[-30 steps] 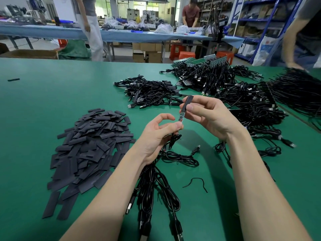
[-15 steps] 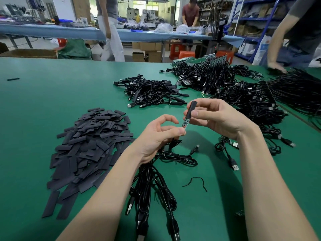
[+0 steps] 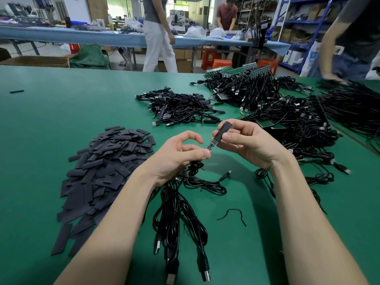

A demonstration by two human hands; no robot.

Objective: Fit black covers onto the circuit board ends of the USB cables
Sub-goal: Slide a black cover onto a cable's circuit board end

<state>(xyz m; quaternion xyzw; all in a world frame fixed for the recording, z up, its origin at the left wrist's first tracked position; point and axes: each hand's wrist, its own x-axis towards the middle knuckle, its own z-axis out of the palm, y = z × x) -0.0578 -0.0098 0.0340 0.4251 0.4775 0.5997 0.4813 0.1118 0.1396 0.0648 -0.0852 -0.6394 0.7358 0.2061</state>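
Two hands meet above the green table [image 3: 51,124]: my left hand [image 3: 176,157] pinches the circuit board [image 3: 211,145] at its lower end, and my right hand [image 3: 246,140] pinches the black cover [image 3: 223,130], part-way on. I judge it best to keep both in line and slide straight. My fingers hide where the board joins its cable [image 3: 203,182]; the board's parts are too small to read.

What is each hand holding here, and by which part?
The right hand pinches the black cover around its middle. The left hand pinches the circuit board at its lower, cable end, with other cables bunched under its palm.
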